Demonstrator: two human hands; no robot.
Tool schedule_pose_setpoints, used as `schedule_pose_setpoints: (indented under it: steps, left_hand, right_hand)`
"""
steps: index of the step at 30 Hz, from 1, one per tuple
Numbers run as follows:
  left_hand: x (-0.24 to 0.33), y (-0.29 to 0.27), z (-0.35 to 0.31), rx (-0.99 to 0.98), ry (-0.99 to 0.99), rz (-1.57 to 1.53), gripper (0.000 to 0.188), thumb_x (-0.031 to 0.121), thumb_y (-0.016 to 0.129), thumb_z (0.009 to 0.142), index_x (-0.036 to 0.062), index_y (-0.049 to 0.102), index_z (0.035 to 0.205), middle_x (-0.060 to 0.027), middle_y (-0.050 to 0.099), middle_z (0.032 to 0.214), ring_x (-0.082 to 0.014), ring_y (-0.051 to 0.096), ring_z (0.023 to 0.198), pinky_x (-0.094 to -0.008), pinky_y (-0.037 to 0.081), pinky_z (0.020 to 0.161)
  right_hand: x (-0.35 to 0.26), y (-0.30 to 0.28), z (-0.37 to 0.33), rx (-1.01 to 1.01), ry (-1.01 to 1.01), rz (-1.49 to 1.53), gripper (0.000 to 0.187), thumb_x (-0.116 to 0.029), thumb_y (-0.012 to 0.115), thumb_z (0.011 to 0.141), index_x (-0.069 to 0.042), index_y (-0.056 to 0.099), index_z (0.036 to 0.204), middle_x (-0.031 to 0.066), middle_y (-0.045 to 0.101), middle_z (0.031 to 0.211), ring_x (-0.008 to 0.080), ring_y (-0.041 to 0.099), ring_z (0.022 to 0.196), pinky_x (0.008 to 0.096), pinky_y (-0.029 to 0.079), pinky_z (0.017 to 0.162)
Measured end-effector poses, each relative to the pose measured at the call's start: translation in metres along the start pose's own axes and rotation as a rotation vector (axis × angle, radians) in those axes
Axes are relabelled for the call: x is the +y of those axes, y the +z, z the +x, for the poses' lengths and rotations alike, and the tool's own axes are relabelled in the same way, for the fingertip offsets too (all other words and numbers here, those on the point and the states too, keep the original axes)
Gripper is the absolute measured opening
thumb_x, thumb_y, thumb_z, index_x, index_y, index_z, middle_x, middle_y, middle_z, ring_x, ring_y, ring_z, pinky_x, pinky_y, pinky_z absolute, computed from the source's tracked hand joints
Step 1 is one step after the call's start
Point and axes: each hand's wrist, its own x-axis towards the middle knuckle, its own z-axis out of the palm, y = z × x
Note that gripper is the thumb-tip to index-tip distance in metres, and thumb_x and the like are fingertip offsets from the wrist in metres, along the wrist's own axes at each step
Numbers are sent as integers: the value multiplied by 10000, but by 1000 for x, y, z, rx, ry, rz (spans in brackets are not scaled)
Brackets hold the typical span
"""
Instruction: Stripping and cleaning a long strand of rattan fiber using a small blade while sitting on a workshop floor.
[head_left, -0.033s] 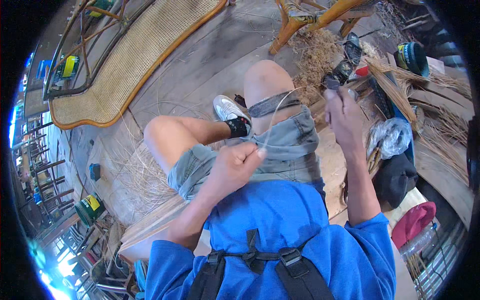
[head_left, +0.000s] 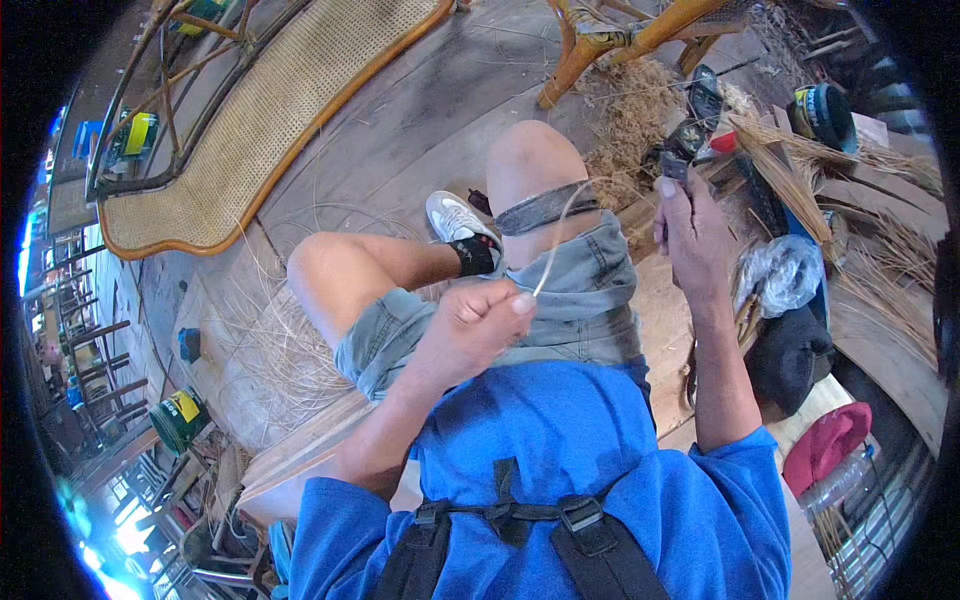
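My left hand (head_left: pixel 475 322) is closed in front of my lap, pinching a thin pale cane strip (head_left: pixel 553 250) between thumb and finger. From there the strip curves up over a dark cloth band (head_left: pixel 520 212) across my right thigh and on toward my right hand (head_left: pixel 695 238). That hand is raised beside the right knee, its fingers closed on a small dark block-like piece (head_left: pixel 674 166) whose exact kind I cannot make out. Whether the far end of the strip reaches the right fingers is unclear.
Loose cane strands (head_left: pixel 290 335) lie on the floor at left. A woven cane panel (head_left: pixel 270 130) with a wooden rim stands far left. Shavings (head_left: pixel 630 130) lie beyond my knee. Cane bundles (head_left: pixel 790 185), a clear plastic bag (head_left: pixel 785 275) and a red cap (head_left: pixel 828 447) are at right.
My right hand and the dark piece have shifted slightly to the right. The cane strip's curve has changed a little, while my left hand has barely moved.
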Motion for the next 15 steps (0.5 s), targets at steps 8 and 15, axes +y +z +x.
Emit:
schedule_pose_setpoints:
  steps: [8,15]
  left_hand:
    - [-14,26,41,-55,-454,-848,287,316,527,889,72,502,739,43,379,499,-40,339,391,-203,327,386]
    - [15,29,59,127,11,-185,263,242,515,900,27,536,750,49,423,588,-28,350,555,-218,300,477]
  right_hand:
    - [6,13,-9,-59,-134,-248,307,-303,490,874,-9,551,939,246,582,762,426,569,760,443,441,646]
    - [7,15,-7,-56,-80,-255,297,-297,488,879,-3,526,868,245,569,739,417,566,733,453,425,631]
